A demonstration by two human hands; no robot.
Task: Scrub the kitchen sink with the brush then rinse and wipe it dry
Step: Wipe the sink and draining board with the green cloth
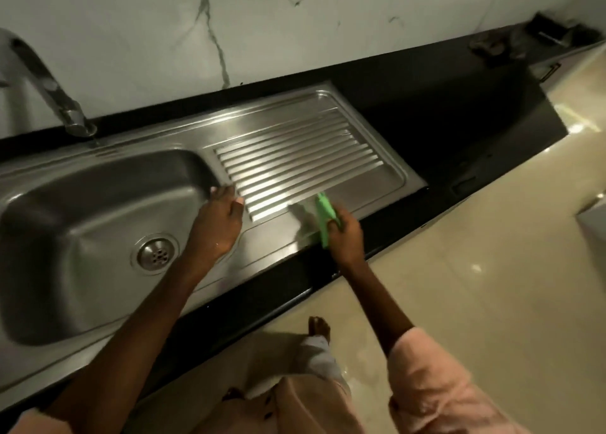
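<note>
A stainless steel sink with a round drain fills the left of the view. Its ribbed drainboard runs off to the right. My right hand grips a green brush, whose whitish bristles press on the drainboard's front right part. My left hand rests on the rim between basin and drainboard, fingers fairly straight, holding nothing. The steel tap arches over the basin's back edge.
The black countertop extends right to dark objects in the far corner. A white marble wall rises behind the sink. Beige floor tiles lie to the right, with my foot near the counter front.
</note>
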